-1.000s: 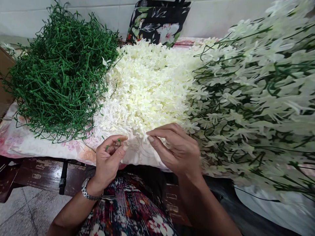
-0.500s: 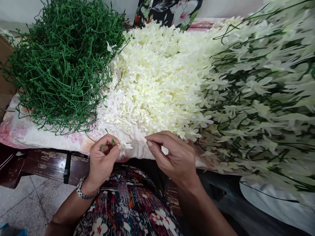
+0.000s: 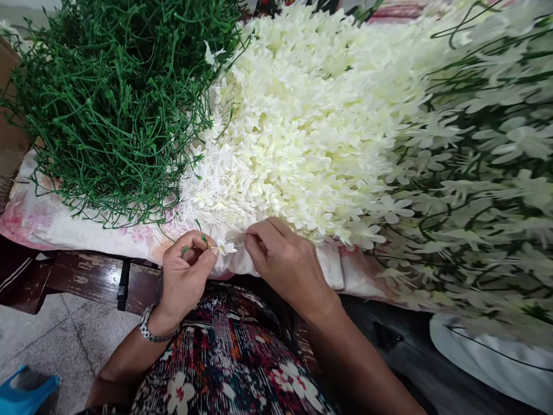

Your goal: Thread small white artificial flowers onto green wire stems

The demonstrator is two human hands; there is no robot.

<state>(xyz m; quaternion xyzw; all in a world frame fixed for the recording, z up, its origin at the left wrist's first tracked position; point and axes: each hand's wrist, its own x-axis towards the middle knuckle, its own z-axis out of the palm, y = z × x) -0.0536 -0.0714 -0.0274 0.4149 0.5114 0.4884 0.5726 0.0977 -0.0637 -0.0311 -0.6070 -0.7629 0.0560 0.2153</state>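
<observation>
My left hand (image 3: 186, 272) is closed in a pinch on a short green stem (image 3: 203, 240) with a small white flower (image 3: 225, 248) at its tip. My right hand (image 3: 285, 262) is closed too, its fingertips pinched just right of that flower at the near edge of the heap of loose cream flower heads (image 3: 319, 121). What the right fingers hold is hidden. A fringe of thin white stamens (image 3: 211, 190) lies just above both hands. A watch sits on my left wrist.
A big tangle of bare green stems (image 3: 116, 98) fills the left of the cloth-covered table (image 3: 38, 222). Finished flower sprays with green stems (image 3: 479, 173) pile up on the right. The dark wooden table edge (image 3: 86, 276) and tiled floor lie below left.
The view has tipped down and moved closer. A white flower now sits on the stem in my left hand. My right hand has slid left, toward the left hand.
</observation>
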